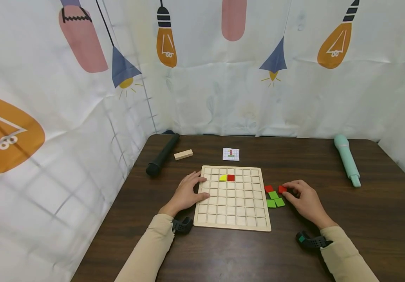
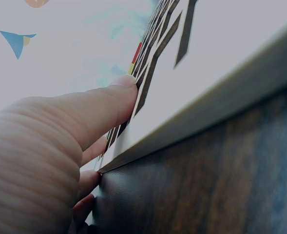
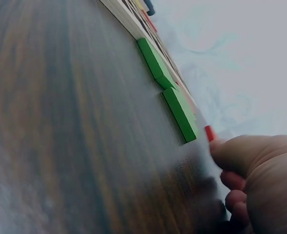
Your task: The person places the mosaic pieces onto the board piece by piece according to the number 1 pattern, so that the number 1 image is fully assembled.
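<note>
A light wooden board (image 1: 232, 197) with a grid of square cells lies on the dark table. Side by side in one of its upper rows sit a yellow triangular tile (image 1: 223, 178) and a red square tile (image 1: 231, 178). My left hand (image 1: 185, 192) rests at the board's left edge, its thumb (image 2: 109, 100) laid straight over the rim. My right hand (image 1: 304, 199) pinches another red tile (image 3: 210, 133) between thumb and fingertips. Beside the board's right edge, close to that hand, are several green tiles (image 1: 279, 202) and one more red tile (image 1: 268, 188).
Behind the board lies a small card (image 1: 230, 154) printed with a coloured grid pattern. A plain wooden block (image 1: 183, 154) and a black, microphone-shaped stick (image 1: 163, 154) are at the back left. A mint-green stick (image 1: 347, 159) lies far right. Printed curtains (image 1: 202, 98) hang behind the table.
</note>
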Tool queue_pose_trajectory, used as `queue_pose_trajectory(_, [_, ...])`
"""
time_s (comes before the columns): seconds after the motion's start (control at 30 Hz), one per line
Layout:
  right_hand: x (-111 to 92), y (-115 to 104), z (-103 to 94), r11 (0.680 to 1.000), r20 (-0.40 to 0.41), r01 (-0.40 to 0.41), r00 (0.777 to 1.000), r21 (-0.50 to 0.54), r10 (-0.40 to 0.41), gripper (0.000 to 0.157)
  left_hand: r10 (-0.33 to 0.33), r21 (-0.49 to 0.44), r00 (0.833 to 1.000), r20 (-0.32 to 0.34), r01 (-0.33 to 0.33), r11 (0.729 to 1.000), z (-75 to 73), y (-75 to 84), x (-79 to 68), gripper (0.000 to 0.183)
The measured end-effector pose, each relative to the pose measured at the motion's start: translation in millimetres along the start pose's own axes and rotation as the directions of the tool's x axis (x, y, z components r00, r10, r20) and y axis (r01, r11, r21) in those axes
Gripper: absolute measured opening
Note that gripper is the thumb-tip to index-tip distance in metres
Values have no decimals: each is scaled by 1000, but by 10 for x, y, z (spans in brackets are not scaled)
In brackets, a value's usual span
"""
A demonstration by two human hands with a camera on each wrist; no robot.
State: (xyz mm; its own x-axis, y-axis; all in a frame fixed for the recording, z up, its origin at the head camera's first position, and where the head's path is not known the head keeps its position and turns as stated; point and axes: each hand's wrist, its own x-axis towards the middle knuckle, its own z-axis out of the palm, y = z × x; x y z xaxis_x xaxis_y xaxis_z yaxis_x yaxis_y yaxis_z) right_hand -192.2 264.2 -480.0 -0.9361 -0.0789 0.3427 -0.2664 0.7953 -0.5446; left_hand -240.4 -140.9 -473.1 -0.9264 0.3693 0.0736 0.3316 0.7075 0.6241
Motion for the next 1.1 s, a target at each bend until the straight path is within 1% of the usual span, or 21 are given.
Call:
queue_pose_trajectory(0.17, [0,-8,33,999,-65,18,998,39,-16,22,-1,7,1000,-1,1,1000,-8,10,3,58])
queue_pose_trajectory(0.3, [21,-82,78,997,-80,23,997,80,-16,23,-3,8,1000,2,3,1000,-18,21,4,58])
queue_pose_trajectory(0.53, [117,-372,219,983,-20,26,1000,183,-22,25,-9,-3,1000,-6,9,1000,-26,21,-1,59])
queue_pose_trajectory(0.67, [167,-530,320,977,4,33,999,212,-34,24,-8,1,1000,-8,8,1000,-16,21,-2,58])
queue_pose_trajectory(0.93, [200,-729,453,958,114,-1,993,286,-33,26,-3,-1,1000,-11,3,1000,3,18,0,58])
queue_pose_trajectory(1.1, [239,-830,545,957,128,11,990,289,-50,28,-4,-7,1000,-13,4,1000,-3,18,-7,58])
